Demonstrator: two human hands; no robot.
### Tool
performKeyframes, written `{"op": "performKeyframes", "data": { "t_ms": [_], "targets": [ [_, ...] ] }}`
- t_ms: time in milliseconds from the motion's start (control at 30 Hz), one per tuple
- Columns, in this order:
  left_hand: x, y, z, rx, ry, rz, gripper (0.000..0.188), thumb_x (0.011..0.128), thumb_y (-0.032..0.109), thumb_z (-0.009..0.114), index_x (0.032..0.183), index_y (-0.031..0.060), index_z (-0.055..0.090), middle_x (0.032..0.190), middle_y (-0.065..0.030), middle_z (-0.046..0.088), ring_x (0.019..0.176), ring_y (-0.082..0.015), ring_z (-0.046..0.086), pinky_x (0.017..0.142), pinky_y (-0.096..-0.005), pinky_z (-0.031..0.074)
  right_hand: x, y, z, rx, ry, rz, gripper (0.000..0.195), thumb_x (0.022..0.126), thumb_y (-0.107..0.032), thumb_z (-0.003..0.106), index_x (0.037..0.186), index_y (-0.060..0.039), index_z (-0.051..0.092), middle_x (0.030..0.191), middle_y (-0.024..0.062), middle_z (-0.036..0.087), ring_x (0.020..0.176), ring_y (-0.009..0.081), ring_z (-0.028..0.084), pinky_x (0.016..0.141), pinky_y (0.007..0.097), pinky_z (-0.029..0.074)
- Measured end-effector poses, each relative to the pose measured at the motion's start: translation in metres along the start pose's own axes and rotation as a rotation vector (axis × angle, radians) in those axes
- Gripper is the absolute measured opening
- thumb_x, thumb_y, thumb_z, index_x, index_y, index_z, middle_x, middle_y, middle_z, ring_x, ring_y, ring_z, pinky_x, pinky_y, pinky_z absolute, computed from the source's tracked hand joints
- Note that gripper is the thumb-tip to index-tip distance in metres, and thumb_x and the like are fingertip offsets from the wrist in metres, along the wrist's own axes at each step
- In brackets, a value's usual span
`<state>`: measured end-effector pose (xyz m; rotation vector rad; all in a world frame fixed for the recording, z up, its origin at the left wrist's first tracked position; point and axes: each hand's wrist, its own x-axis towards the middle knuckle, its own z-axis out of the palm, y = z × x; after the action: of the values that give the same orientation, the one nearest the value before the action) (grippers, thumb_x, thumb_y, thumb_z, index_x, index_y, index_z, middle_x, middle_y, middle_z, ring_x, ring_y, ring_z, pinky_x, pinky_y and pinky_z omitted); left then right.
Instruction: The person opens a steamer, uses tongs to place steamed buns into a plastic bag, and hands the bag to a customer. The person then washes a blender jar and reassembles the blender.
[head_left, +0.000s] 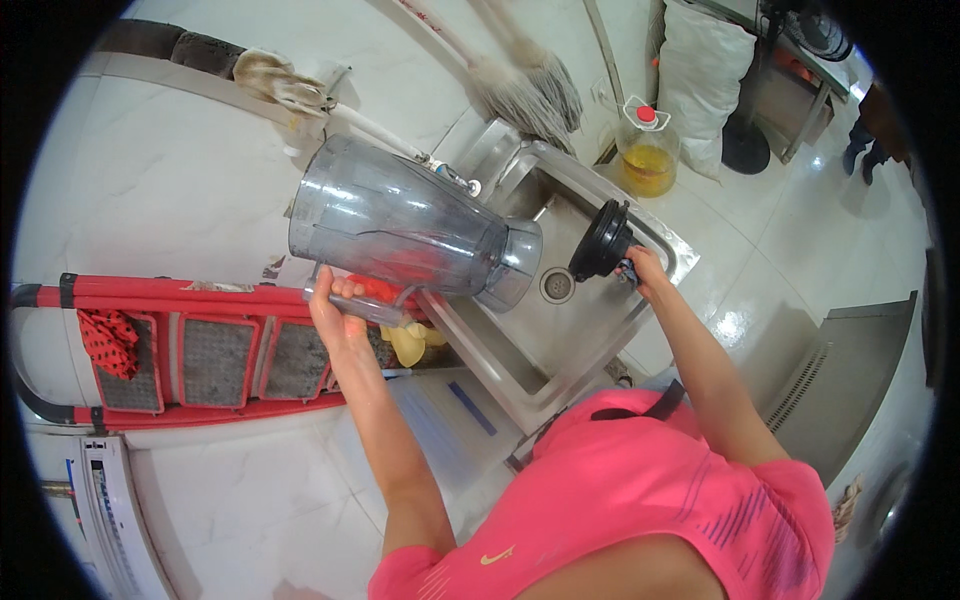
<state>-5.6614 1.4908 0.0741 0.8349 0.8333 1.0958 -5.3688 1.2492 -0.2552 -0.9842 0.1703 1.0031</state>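
Note:
My left hand (335, 304) grips the handle of a large, clear blender jar (405, 217), which lies tilted on its side above the left part of the sink. Drops and streaks of wet show on its wall. Over the stainless steel sink (480, 352), my right hand (646, 268) holds a black round lid (602, 244), apart from the jar. A small bluish scouring pad or cloth (628, 277) shows at the fingers of that hand. The drain (558, 286) lies below, between jar and lid. Part of the tap (454, 178) is hidden behind the jar.
A red folding ladder (225, 296) with a spotted cloth (112, 341) leans at left. Mops (517, 94) stand behind the sink, near a jug of yellow liquid (646, 166) and a white sack (697, 86). A person's legs (864, 150) show far right.

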Motion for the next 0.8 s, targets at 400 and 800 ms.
{"op": "performKeyframes", "data": {
  "t_ms": [400,800],
  "targets": [
    [-0.006,-0.035,0.078,-0.102,-0.116,-0.024,0.026,0.089,0.019,0.055,0.068,0.0120,0.041,0.057,0.0024,0.039,0.050,-0.0119,0.038,0.053,-0.0298,0.038,-0.043,-0.045,-0.036,0.222,0.046,-0.065,0.011,0.085,-0.009,0.053,0.082,0.0005,0.058,0.071,0.0072,0.059,0.053,0.0125,0.053,0.047,0.0239,0.046],
    [-0.120,-0.198,0.301,0.444,-0.434,0.291,0.019,0.082,0.000,0.060,0.067,0.0023,0.048,0.057,-0.0028,0.047,0.049,-0.0109,0.043,0.047,-0.0267,0.038,-0.113,-0.158,-0.253,0.495,0.291,-0.327,0.010,0.084,-0.011,0.056,0.081,-0.0012,0.058,0.071,0.0057,0.058,0.052,0.0115,0.051,0.045,0.0225,0.045]
  ]
}}
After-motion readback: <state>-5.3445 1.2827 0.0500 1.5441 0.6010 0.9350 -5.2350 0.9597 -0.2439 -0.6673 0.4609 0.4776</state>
